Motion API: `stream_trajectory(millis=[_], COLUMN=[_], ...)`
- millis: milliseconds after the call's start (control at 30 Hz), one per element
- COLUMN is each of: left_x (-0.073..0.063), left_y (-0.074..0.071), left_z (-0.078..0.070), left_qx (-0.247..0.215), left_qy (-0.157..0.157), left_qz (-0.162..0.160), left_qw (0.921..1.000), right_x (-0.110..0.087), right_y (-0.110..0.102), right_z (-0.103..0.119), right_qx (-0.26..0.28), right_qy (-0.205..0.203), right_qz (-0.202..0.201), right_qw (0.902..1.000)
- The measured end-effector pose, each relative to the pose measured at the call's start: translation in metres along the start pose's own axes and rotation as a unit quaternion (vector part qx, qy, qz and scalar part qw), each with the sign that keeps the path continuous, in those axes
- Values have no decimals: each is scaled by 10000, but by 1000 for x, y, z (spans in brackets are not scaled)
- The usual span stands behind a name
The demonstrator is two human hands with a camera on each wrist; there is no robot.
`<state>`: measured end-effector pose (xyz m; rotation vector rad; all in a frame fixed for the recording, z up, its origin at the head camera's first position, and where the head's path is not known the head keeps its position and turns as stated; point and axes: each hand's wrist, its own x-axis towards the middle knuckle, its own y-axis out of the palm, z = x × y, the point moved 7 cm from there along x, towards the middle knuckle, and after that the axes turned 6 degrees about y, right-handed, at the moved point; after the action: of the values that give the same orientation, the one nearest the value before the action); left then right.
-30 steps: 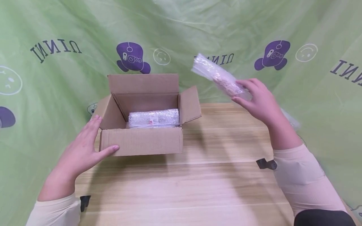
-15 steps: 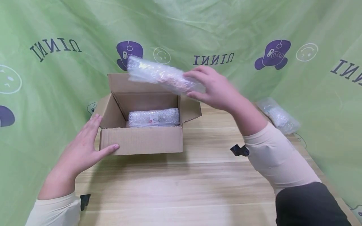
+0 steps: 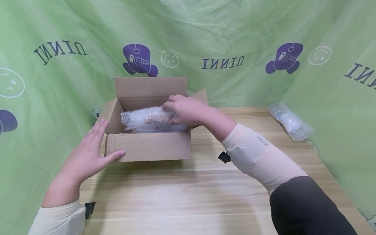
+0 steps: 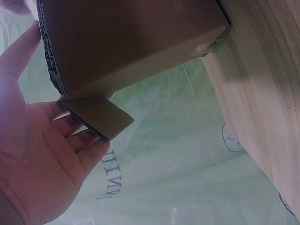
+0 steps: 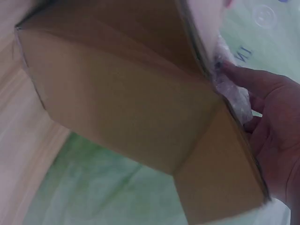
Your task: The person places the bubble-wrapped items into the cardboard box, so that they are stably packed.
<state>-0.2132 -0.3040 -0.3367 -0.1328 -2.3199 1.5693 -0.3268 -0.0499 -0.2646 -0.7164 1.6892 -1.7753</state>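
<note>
An open cardboard box (image 3: pixel 148 147) stands on the wooden table with its flaps spread. My left hand (image 3: pixel 83 158) rests on the box's left front corner, thumb on the front flap; in the left wrist view its fingers (image 4: pixel 89 140) lie along the left flap. With my right hand (image 3: pixel 189 109) I grip one end of a bubble-wrapped package (image 3: pixel 141 117) inside the box opening. Beneath it, a second bubble-wrapped package (image 3: pixel 158 128) is mostly covered. From the right wrist, a box flap hides most of the held package (image 5: pixel 234 93).
Another bubble-wrapped package (image 3: pixel 290 122) lies at the table's far right edge. A green printed curtain (image 3: pixel 229 32) hangs close behind the box and along the sides. The wooden table (image 3: pixel 182 195) extends in front of the box.
My right hand has carried the bubble-wrapped package leftward from the right side and down into the box, over the one lying there. The left hand has stayed at the box corner.
</note>
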Motion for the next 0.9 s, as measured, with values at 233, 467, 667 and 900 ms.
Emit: stream_trajectory(millis=[233, 467, 667, 900], left_x=[1, 1, 1, 1], left_y=[1, 1, 2, 2], left_z=[-1, 2, 3, 2], left_qx=[4, -19, 11, 15], left_qy=[11, 59, 50, 58], left_qz=[21, -88, -78, -81], left_qw=[10000, 9999, 10000, 9999], right_x=[11, 13, 13, 15], right_y=[26, 32, 35, 38], right_z=[-4, -10, -11, -10], right_qx=[31, 399, 446, 434], right_qy=[195, 235, 191, 68], right_qz=[338, 340, 295, 221], right_qw=[9992, 9983, 9984, 9988])
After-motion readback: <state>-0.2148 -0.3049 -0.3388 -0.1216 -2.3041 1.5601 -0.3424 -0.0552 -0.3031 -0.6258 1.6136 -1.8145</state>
